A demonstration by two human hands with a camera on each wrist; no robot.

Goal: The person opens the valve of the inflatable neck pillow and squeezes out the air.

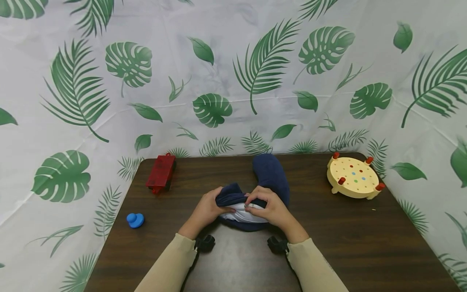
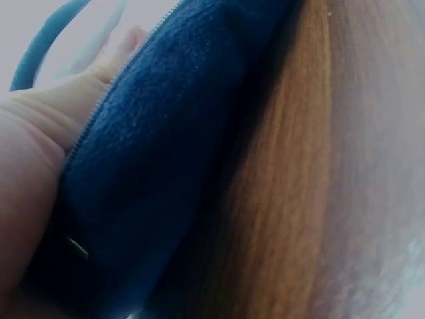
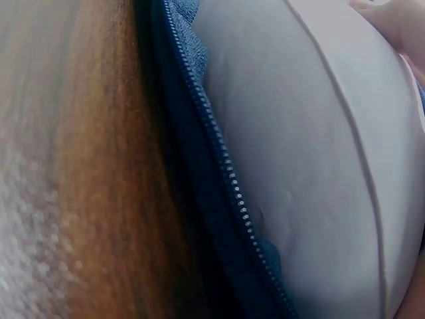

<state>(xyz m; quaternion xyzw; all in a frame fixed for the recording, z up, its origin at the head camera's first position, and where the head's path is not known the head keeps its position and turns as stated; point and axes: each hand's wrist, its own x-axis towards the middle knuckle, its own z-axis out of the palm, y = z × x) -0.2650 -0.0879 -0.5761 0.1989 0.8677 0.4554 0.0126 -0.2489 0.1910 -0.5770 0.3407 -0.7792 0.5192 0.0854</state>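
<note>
A navy neck pillow (image 1: 270, 174) lies curved on the table, its zipped cover gaping at the near end. White inner filling (image 1: 238, 215) bulges through the gap. My left hand (image 1: 207, 209) grips the cover's left end, the thumb over the white part. My right hand (image 1: 271, 207) pinches the edge of the opening with thumb and forefinger; a small shiny bit shows there, too small to identify. In the right wrist view the parted zipper teeth (image 3: 232, 179) run beside the smooth white inner (image 3: 285, 146), which has a seam. The left wrist view shows navy fabric (image 2: 159, 133) against my hand.
On the dark wooden table (image 1: 346, 243), a red toy cart (image 1: 161, 173) stands back left and a blue knobbed piece (image 1: 135, 220) nearer left. A round yellow pegboard (image 1: 353, 178) with red pegs sits back right. Leaf-print cloth (image 1: 219, 73) hangs behind.
</note>
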